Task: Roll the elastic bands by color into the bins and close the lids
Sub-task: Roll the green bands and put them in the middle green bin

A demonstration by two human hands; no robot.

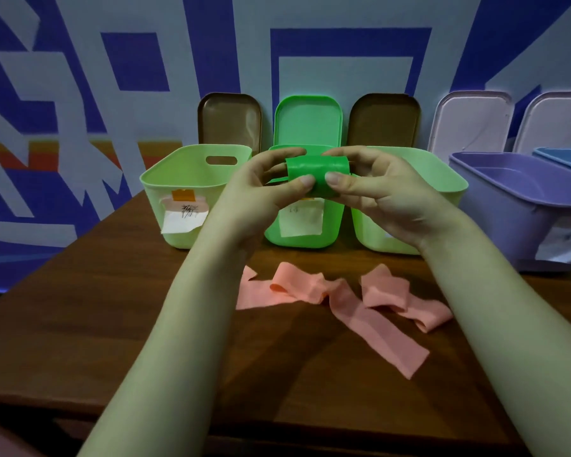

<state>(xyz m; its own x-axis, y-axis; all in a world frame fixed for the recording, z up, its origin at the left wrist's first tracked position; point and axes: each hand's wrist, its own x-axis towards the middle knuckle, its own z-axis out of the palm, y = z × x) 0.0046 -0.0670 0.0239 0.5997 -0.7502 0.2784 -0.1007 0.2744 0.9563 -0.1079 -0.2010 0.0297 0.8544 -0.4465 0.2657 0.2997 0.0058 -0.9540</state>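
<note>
two hands, left hand (261,189) and right hand (373,189), pinch a green band roll (317,174) with their fingers above the middle green bin (302,235). five open bins line the counter (80,324); pink bands (343,301) sprawl on its open front.

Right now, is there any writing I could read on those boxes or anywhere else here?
No text here reads clearly.
Left pale green bin: taped paper label with dark handwritten marks, too blurred to read.
Middle green bin: paper label with faint handwriting, too small to read.
Purple bin: white label at its lower corner, partly cut off, unreadable.
Wall: only blue and white shapes, no words.
</note>
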